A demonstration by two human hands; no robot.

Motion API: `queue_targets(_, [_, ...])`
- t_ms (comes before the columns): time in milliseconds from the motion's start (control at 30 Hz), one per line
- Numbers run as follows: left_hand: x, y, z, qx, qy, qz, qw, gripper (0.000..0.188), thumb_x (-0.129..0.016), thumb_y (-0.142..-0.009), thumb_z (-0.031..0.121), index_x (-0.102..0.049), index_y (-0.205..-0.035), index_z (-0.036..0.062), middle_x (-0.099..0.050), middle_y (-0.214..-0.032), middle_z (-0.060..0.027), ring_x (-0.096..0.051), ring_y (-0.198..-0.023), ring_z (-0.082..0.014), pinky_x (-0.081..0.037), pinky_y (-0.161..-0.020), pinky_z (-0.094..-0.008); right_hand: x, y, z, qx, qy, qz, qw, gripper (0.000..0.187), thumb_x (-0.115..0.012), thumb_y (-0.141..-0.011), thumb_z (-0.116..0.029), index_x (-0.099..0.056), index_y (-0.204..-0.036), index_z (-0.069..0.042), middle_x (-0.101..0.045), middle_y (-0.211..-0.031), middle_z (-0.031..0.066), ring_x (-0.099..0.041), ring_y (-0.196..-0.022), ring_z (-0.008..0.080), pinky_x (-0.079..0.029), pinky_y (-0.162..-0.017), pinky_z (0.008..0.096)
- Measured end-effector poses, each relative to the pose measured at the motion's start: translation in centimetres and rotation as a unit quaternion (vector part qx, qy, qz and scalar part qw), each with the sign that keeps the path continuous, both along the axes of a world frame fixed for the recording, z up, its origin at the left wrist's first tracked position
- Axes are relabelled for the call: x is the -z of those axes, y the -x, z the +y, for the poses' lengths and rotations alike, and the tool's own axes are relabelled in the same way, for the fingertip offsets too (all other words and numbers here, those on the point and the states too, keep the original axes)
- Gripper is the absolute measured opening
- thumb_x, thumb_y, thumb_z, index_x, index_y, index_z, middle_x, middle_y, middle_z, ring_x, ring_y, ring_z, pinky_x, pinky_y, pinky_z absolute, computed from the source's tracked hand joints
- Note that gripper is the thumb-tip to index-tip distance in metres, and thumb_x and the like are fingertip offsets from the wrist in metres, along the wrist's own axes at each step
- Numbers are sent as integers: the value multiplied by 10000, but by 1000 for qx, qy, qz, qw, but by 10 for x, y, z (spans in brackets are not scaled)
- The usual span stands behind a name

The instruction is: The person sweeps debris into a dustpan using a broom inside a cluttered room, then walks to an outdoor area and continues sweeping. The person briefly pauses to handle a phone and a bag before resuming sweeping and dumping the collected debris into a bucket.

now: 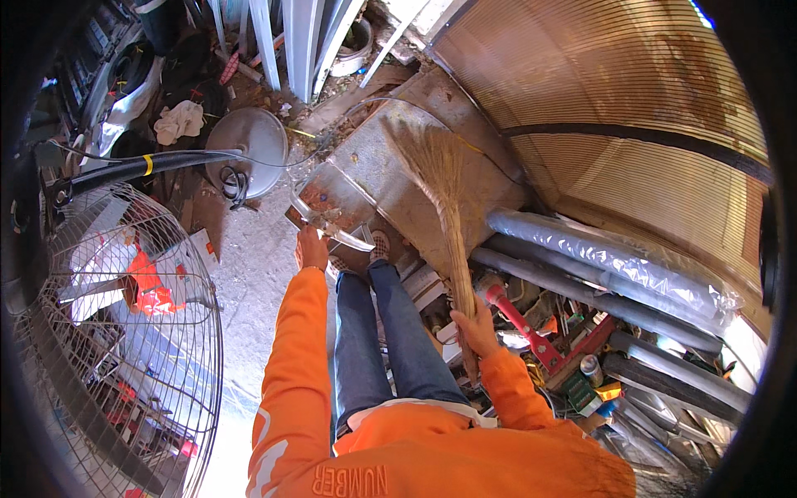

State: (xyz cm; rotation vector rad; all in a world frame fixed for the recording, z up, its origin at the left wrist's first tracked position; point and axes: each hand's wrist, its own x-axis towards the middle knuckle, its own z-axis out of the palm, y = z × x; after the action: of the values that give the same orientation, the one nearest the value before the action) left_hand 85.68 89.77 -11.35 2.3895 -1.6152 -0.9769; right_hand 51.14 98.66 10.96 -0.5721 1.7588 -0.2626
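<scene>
My right hand is wrapped round the lower bound end of a straw broom, whose bristles fan out upward over a flat, worn metal sheet. Out ahead, my left hand closes on a silvery metal piece with a curved bar, which looks like a dustpan; its exact kind is hard to make out. Brown debris lies on a metal surface just beyond it. The tips of my left fingers are partly hidden. My shoes are close beside the metal piece.
A large wire fan cage stands at the left. Rolled tubes in clear plastic, a red metal tool and mixed clutter lie at the right. A ribbed translucent panel leans at the far right. A round grey disc rests far left.
</scene>
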Motion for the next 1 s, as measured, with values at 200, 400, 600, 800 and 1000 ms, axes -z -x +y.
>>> queue_targets(200, [-5, -5, -6, -4, -16, -1, 1000, 329, -730, -783, 133, -578, -1035, -15, -588, -1105, -197, -552, -1060, -389, -473, -872, -470, 6, -3, 28, -161, -34, 58, 985, 656, -687, -802, -119, -391, -1381, -31, -629, -834, 143, -619, -555, 213, -489, -453, 340])
queue_targets(400, [-5, -5, -4, 5, -13, -10, 1000, 347, -733, -786, 150, -575, -1043, -20, -585, -1101, -187, -556, -1059, -375, -487, -857, -469, -56, 20, 22, -31, -64, -42, 997, 566, -672, -821, -86, -449, -1340, -37, -609, -796, 85, -563, -490, 138, -459, -415, 282])
queue_targets(600, [-11, 3, -6, 13, -42, -4, 999, 373, -725, -793, 156, -562, -1076, -25, -578, -1117, -183, -549, -1071, -371, -487, -860, -474, 17, 20, -14, 86, 56, -26, 994, 445, -678, -830, -108, -490, -1221, -12, -571, -743, 69, -544, -462, 153, -465, -402, 296])
queue_targets(800, [-25, 15, 1, -57, -49, 43, 996, 413, -710, -795, 155, -588, -1143, -32, -570, -1237, -169, -537, -1123, -362, -475, -905, -478, 3, -1, 30, 34, -68, -81, 994, 366, -688, -830, -131, -511, -1130, -16, -549, -691, 70, -532, -426, 175, -453, -374, 308])
queue_targets(1000, [-19, 13, 11, -5, -24, -7, 1000, 340, -714, -806, 191, -594, -1059, -2, -597, -1131, -180, -548, -1095, -365, -485, -888, -464, -60, 4, 47, 29, -136, -164, 977, 294, -666, -856, -125, -522, -1094, -30, -529, -607, 48, -527, -409, 155, -424, -360, 284])
